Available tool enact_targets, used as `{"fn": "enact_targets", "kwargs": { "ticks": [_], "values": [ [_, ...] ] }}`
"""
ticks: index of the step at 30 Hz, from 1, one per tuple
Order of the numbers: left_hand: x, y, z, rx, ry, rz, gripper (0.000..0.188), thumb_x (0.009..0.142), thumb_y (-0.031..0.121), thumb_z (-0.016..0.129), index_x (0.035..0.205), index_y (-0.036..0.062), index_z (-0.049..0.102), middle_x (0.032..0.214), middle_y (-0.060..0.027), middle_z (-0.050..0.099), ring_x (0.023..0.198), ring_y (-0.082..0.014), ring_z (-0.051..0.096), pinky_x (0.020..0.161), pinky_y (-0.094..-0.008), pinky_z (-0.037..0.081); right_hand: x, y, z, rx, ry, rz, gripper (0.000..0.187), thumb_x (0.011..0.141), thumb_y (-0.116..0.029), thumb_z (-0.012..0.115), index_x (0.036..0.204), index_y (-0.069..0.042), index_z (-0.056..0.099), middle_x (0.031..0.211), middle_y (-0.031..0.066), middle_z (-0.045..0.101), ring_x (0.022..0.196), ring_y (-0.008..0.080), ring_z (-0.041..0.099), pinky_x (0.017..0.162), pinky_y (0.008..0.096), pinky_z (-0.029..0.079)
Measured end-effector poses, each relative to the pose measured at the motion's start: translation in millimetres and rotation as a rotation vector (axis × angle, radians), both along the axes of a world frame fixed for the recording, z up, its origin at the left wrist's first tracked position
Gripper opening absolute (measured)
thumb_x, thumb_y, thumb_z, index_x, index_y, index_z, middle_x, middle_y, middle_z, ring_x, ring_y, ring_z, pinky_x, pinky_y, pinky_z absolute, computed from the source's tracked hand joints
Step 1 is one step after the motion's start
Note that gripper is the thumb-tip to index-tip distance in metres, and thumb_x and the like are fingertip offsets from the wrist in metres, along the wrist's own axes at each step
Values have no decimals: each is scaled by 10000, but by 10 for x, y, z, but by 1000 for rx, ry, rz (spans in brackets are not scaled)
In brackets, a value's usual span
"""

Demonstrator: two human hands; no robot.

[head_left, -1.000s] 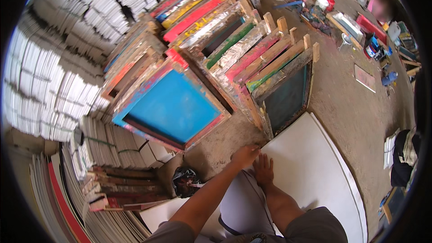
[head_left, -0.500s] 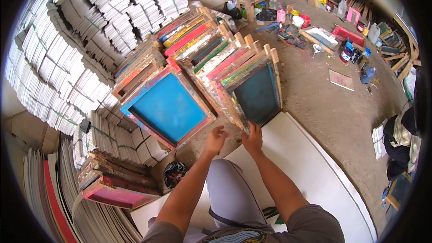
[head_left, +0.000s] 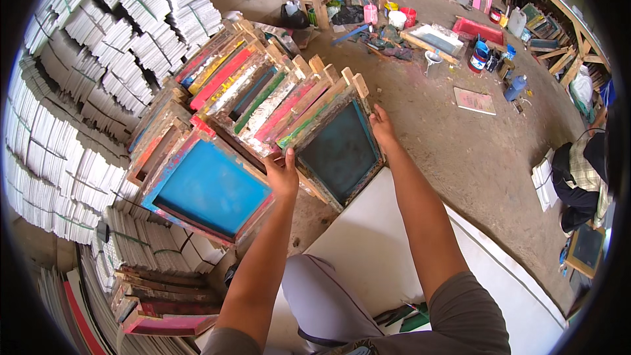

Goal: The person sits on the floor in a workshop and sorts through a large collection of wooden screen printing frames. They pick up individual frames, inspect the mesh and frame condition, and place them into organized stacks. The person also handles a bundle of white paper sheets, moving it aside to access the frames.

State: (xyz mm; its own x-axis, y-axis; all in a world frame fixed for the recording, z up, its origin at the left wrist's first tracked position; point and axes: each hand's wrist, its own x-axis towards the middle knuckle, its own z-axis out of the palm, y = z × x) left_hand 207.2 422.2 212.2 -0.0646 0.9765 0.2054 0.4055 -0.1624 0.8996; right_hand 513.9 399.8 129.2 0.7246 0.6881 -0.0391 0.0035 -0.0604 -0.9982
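Observation:
A screen printing frame point(head_left: 340, 152) with dark grey-blue mesh and worn wooden edges leans at the front of a row of upright frames. My left hand point(head_left: 282, 174) grips its left side, the thumb pointing up and the other fingers partly hidden. On the opposite side my right hand point(head_left: 382, 129) holds the right edge, fingers along the wood. Left of my left hand stands a frame with bright blue mesh point(head_left: 213, 187), tilted back against more frames. Behind the held frame are several paint-stained wooden frames point(head_left: 289, 102) packed close together.
Tall stacks of bundled white sheets point(head_left: 72, 138) fill the left. A large white board point(head_left: 368, 250) lies beneath my knee. Paint pots point(head_left: 478, 59) and a red frame point(head_left: 478, 29) sit on the floor at far right. Another person point(head_left: 582, 177) is at the right rim.
Both hands have moved up and apart, from near the dark frame's bottom corner to its two sides. My view has shifted to the right.

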Motion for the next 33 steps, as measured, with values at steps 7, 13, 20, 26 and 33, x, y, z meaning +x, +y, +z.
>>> {"fn": "enact_targets", "kwargs": {
  "ticks": [7, 13, 20, 26, 33],
  "values": [
    [-144, 62, 9, 35, 60, -126, 555, 954, 431, 713, 1052, -112, 660, 901, -214, 731, 806, -278, 714, 749, -385, 558, 78, -232, -47, 20, 307, 139, 438, 1051, -66, 474, 1486, -93, 511, 1513, 82, 515, 1356, 188, 499, 1103, 330, 392],
    [-107, 54, 23, 81, 71, -94, 514, 955, 423, 713, 984, -88, 670, 824, -181, 720, 758, -256, 697, 707, -374, 538, 163, -185, -182, -202, 83, 102, 398, 1056, -233, 571, 1411, -52, 584, 1322, 62, 652, 1179, 172, 587, 992, 336, 458],
    [-467, -11, -135, -13, -172, -244, 416, 1016, 350, 651, 1037, -65, 644, 872, -96, 674, 748, -152, 613, 681, -315, 498, 117, -214, -151, -190, 70, 80, 461, 998, -349, 681, 1332, -35, 633, 1242, 81, 685, 1101, 168, 611, 951, 326, 477],
    [-1040, -229, -348, -92, -394, -314, 403, 1076, 351, 545, 1121, -42, 623, 1038, -64, 664, 964, -135, 620, 892, -320, 519, 9, -273, -22, 9, -34, 343, 425, 962, -273, 727, 1297, -19, 658, 1196, 107, 704, 1096, 181, 644, 942, 330, 501],
    [-1622, -334, 269, 53, -563, -97, 400, 1085, 380, 519, 986, 7, 625, 875, -3, 603, 781, -81, 539, 722, -280, 504, -758, -535, 1289, 306, -142, 431, 320, 983, -236, 685, 1186, 9, 721, 1037, 22, 729, 929, 88, 628, 841, 270, 508]
  ]
}}
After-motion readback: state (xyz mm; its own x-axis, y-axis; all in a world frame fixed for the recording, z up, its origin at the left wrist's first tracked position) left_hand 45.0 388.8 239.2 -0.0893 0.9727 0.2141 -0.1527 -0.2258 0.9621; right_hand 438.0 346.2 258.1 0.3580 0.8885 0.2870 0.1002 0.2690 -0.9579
